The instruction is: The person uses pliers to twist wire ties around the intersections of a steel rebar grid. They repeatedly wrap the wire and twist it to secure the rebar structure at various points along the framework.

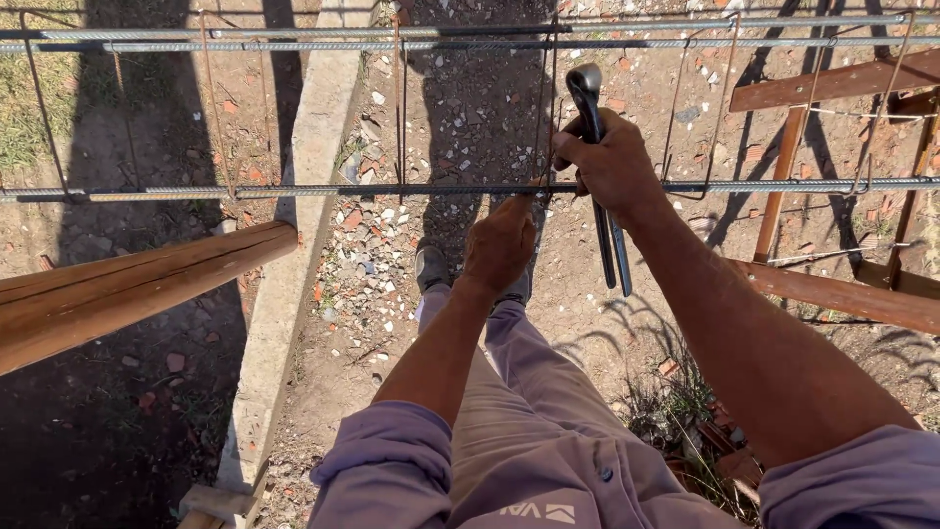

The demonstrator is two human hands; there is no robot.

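Note:
A rebar cage lies across the view, with a near horizontal bar (294,191) and far bars (245,39) joined by thin rusty stirrups (399,108). My right hand (612,162) grips the dark pincers (587,98), whose steel jaws point up and whose handles hang below the bar. It also rests on the near bar. My left hand (499,243) sits just under that bar, fingers pinched at a stirrup joint (539,186); whatever it pinches is too small to see.
A thick wooden post (127,289) juts in from the left. A concrete curb (294,245) runs down the ground below. Rusty-brown wooden trestles (832,294) stand at the right. Rubble and brick chips cover the dirt. My legs and shoes show below.

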